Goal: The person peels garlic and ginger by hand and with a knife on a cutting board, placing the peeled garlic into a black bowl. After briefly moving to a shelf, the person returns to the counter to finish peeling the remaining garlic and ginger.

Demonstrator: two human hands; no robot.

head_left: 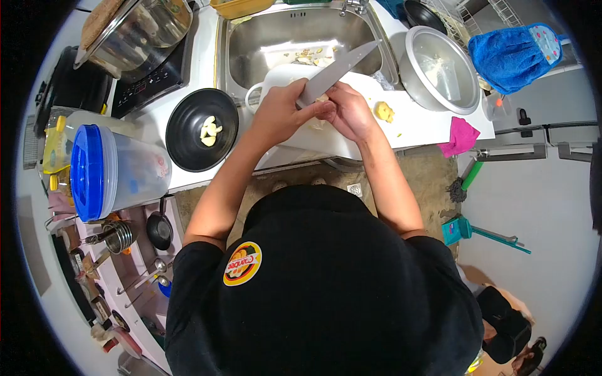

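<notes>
My left hand (280, 114) is closed around the handle of a kitchen knife (342, 70). The broad blade slants up and right above the sink's front edge. Close against it, my right hand (352, 113) has its fingers pinched on a small pale piece (322, 98), mostly covered by the fingers. Both hands are over a white cutting board (342, 148) at the sink. Right of them lies a knob of ginger (384, 112). On the left, a black pan (182, 147) has several peeled garlic cloves (210, 131) in it.
Scraps lie in the steel sink (241, 53). A large metal bowl (412, 78) holding a plastic bag stands right, near a pink cloth (461, 136). Left are an induction cooker (150, 88), a steel pot (150, 34) and a blue-lidded container (135, 166). Another person (505, 326) is behind, lower right.
</notes>
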